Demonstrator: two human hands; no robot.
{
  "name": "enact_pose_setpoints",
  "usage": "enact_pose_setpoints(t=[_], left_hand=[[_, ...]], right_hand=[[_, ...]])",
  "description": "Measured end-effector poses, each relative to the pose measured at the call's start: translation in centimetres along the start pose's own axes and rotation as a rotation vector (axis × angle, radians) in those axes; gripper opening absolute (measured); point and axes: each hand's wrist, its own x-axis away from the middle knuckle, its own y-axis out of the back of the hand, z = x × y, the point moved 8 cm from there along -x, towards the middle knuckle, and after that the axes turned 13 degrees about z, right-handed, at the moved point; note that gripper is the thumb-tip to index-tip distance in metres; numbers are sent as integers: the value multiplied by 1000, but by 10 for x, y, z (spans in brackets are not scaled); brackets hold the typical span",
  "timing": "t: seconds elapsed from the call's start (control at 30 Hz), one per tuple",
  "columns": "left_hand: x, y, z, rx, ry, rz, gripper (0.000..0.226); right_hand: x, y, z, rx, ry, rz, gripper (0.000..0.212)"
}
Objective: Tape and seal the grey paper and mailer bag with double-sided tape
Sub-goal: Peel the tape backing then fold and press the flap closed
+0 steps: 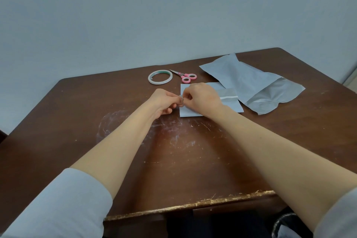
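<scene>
A folded grey paper [229, 105] lies flat on the brown table, with a white strip of double-sided tape [229, 97] running across it. My right hand [201, 96] rests over the paper's left part, fingers pinched at its left edge. My left hand [164, 102] meets it there, fingertips pinched on the same spot at the tape's left end; what exactly is pinched is too small to tell. The grey mailer bag [251, 83] lies crumpled to the right, overlapping the paper's far corner. The roll of double-sided tape [160, 77] lies flat behind my hands.
Pink-handled scissors [185, 76] lie shut beside the tape roll, near the table's far edge [135, 69]. A pale wall stands right behind the table. The near table edge [193, 205] is chipped, and scuff marks cover the middle of the top.
</scene>
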Motion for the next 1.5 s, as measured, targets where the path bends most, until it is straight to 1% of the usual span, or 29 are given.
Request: enact_pose_setpoints(t=[0.1, 0.23, 0.33, 0.47, 0.6, 0.77, 0.93, 1.03, 1.27, 1.43, 1.5], left_hand=[[0, 0, 1, 0, 0, 2, 1], [0, 0, 1, 19, -2, 7, 8], [1, -1, 0, 33, -4, 17, 6], [3, -3, -1, 47, -12, 28, 14], [3, -2, -1, 61, 1, 25, 14], [2, -2, -1, 74, 9, 17, 19], [0, -2, 1, 79, 40, 3, 21], [1, -1, 2, 83, 62, -9, 20], [4, 1, 3, 105, 116, -55, 19], [6, 1, 4, 113, 125, -72, 21], [6, 1, 3, 97, 127, -85, 21]], right_hand=[[1, 0, -1, -23, -7, -5, 25], [2, 1, -4, -91, -36, -19, 25], [2, 0, -7, -173, -49, -11, 22], [3, 0, -12, -300, -74, -16, 18], [1, -3, -19, -438, -115, -2, 13], [3, -4, -27, -573, -171, -7, 20], [6, -5, -34, -676, -228, -13, 17], [8, -6, -39, -759, -271, -13, 18], [13, -4, -59, -877, -406, -89, 22], [24, -1, -74, -1038, -498, -138, 14], [29, -1, -81, -1124, -544, -161, 15]])
